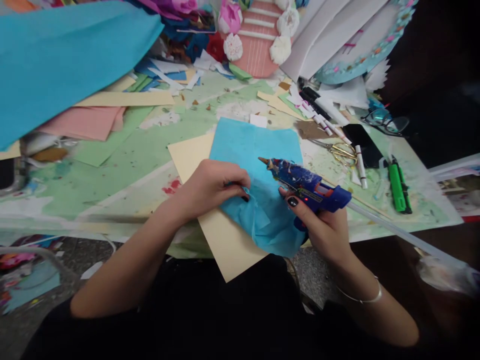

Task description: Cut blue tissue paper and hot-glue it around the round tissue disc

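A sheet of blue tissue paper (255, 142) lies over a cream sheet of paper (232, 245) at the table's near edge. My left hand (215, 187) pinches a gathered fold of the blue tissue paper between thumb and fingers. A blue glue gun (300, 180) is in my right hand (324, 225), its nozzle pointing left above the tissue. Dried glue coats its front, a small red light shows on its side, and a long translucent glue stick (397, 230) sticks out of its back. The tissue's near edge is crumpled and hangs toward my lap.
Gold-handled scissors (343, 154), a black phone (362, 145), eyeglasses (386, 120), white markers (360, 167) and a green cutter (396, 187) lie at right. Paper scraps (84, 120) and a large blue sheet (75, 55) are at left. Decorated paper crafts (258, 40) stand at the back.
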`<state>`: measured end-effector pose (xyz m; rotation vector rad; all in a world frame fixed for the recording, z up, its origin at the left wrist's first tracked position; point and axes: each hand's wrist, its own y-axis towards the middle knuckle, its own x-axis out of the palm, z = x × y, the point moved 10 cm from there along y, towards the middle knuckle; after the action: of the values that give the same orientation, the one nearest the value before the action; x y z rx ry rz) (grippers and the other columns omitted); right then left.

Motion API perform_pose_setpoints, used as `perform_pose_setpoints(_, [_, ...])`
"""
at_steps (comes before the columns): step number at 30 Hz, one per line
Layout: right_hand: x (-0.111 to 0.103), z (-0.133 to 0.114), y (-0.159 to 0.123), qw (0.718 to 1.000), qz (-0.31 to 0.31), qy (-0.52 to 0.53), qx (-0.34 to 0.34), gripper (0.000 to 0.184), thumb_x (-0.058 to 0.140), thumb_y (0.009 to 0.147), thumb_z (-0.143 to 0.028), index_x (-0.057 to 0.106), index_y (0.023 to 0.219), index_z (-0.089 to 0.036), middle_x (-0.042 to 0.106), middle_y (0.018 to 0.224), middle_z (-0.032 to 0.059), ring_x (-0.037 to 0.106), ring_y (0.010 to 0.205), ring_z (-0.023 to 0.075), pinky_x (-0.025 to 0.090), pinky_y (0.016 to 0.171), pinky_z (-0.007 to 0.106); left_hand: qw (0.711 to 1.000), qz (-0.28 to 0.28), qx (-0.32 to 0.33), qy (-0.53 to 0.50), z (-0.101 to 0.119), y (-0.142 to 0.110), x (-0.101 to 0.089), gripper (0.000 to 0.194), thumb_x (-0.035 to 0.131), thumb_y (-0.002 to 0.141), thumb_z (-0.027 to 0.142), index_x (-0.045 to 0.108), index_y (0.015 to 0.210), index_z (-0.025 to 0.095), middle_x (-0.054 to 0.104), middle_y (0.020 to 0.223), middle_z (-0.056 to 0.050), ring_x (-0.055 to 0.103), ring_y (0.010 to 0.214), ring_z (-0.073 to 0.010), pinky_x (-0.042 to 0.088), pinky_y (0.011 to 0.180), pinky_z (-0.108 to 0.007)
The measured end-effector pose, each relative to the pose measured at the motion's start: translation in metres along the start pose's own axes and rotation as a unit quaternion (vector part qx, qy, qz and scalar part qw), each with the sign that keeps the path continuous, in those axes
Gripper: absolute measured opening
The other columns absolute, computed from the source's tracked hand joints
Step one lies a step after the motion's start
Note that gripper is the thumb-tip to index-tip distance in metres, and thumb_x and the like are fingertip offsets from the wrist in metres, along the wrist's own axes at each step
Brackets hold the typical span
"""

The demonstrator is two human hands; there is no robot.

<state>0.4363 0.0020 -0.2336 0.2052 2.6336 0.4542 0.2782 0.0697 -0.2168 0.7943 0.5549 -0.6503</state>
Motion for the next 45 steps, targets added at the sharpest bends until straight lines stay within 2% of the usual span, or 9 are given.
perform_pose_setpoints(2, [0.003, 0.001, 0.000, 1.000, -0.011, 0.005, 0.000, 0.023, 0.064, 0.089, -0.026, 0.070, 0.111, -0.023, 0.073, 0.106, 0.0033, 0.066, 0.101, 0.0210, 0.055, 0.089, 0.036, 0.998, 0.035, 0.004, 0.048, 0.002, -0.006, 0.002, 0.012, 0.060, 0.086, 0.011, 0.066, 0.078, 0.017, 0.069, 0.075, 0.001, 0.063, 0.069, -0.0101, 0.047, 0.064, -0.021])
perform_pose_setpoints(6, [0.006, 0.004, -0.002, 0.999, -0.035, -0.002, 0.000, 0.021, 0.064, 0.089, -0.028, 0.069, 0.109, -0.023, 0.071, 0.103, 0.0033, 0.066, 0.095, 0.0197, 0.055, 0.085, 0.034, 0.971, 0.176, 0.002, 0.160, 0.016, -0.029, -0.008, 0.014, 0.059, 0.085, 0.008, 0.068, 0.079, 0.016, 0.062, 0.086, -0.004, 0.060, 0.077, -0.0125, 0.048, 0.062, -0.022])
perform_pose_setpoints(10, [0.011, 0.009, -0.006, 0.996, -0.085, -0.037, 0.010, 0.013, 0.062, 0.090, -0.030, 0.065, 0.099, -0.021, 0.068, 0.095, 0.0040, 0.064, 0.085, 0.0182, 0.055, 0.075, 0.032, 0.956, 0.249, -0.013, 0.151, 0.028, -0.054, -0.012, 0.016, 0.062, 0.082, 0.002, 0.070, 0.081, 0.017, 0.054, 0.083, -0.002, 0.056, 0.075, -0.0106, 0.048, 0.060, -0.020])
perform_pose_setpoints(13, [0.018, 0.001, -0.007, 0.989, -0.133, -0.061, -0.014, 0.011, 0.060, 0.091, -0.031, 0.061, 0.092, -0.020, 0.064, 0.092, 0.0045, 0.062, 0.086, 0.0184, 0.053, 0.075, 0.033, 0.962, 0.252, -0.020, 0.100, 0.029, -0.064, -0.011, 0.019, 0.063, 0.080, 0.000, 0.070, 0.084, 0.016, 0.054, 0.084, -0.002, 0.056, 0.075, -0.0094, 0.049, 0.061, -0.020])
perform_pose_setpoints(17, [0.030, -0.019, -0.008, 0.973, -0.191, -0.105, -0.078, 0.008, 0.059, 0.091, -0.028, 0.057, 0.092, -0.021, 0.063, 0.090, 0.0048, 0.061, 0.095, 0.0221, 0.048, 0.095, 0.042, 0.968, 0.246, -0.001, 0.056, 0.035, -0.070, -0.008, 0.022, 0.062, 0.078, -0.005, 0.070, 0.085, 0.014, 0.058, 0.083, -0.003, 0.059, 0.075, -0.0102, 0.053, 0.065, -0.022])
perform_pose_setpoints(22, [0.035, -0.031, -0.006, 0.963, -0.194, -0.147, -0.116, 0.008, 0.055, 0.092, -0.028, 0.055, 0.094, -0.021, 0.062, 0.087, 0.0049, 0.061, 0.094, 0.0230, 0.045, 0.099, 0.045, 0.966, 0.253, 0.010, 0.055, 0.044, -0.072, -0.004, 0.023, 0.064, 0.075, -0.008, 0.070, 0.085, 0.012, 0.059, 0.083, -0.004, 0.059, 0.078, -0.0127, 0.057, 0.073, -0.029])
perform_pose_setpoints(26, [0.040, -0.035, -0.002, 0.960, -0.203, -0.149, -0.120, 0.010, 0.055, 0.092, -0.028, 0.053, 0.086, -0.020, 0.059, 0.083, 0.0044, 0.059, 0.088, 0.0218, 0.045, 0.098, 0.045, 0.966, 0.247, 0.024, 0.071, 0.050, -0.074, 0.004, 0.022, 0.064, 0.075, -0.008, 0.068, 0.086, 0.011, 0.058, 0.086, -0.006, 0.059, 0.082, -0.0152, 0.056, 0.072, -0.031])
perform_pose_setpoints(32, [0.051, -0.041, 0.005, 0.954, -0.220, -0.157, -0.131, 0.010, 0.056, 0.092, -0.029, 0.053, 0.089, -0.020, 0.059, 0.083, 0.0044, 0.058, 0.088, 0.0222, 0.045, 0.099, 0.047, 0.973, 0.223, 0.024, 0.063, 0.051, -0.076, 0.019, 0.023, 0.062, 0.075, -0.008, 0.065, 0.088, 0.010, 0.058, 0.086, -0.008, 0.058, 0.081, -0.0159, 0.056, 0.072, -0.034])
perform_pose_setpoints(45, [0.060, -0.037, 0.009, 0.945, -0.272, -0.149, -0.105, 0.011, 0.057, 0.091, -0.026, 0.050, 0.083, -0.021, 0.055, 0.078, 0.0023, 0.052, 0.081, 0.0193, 0.042, 0.103, 0.048, 0.971, 0.233, 0.053, 0.015, 0.047, -0.084, 0.016, 0.021, 0.061, 0.074, -0.003, 0.062, 0.082, 0.017, 0.057, 0.074, -0.002, 0.060, 0.074, -0.0148, 0.061, 0.071, -0.036])
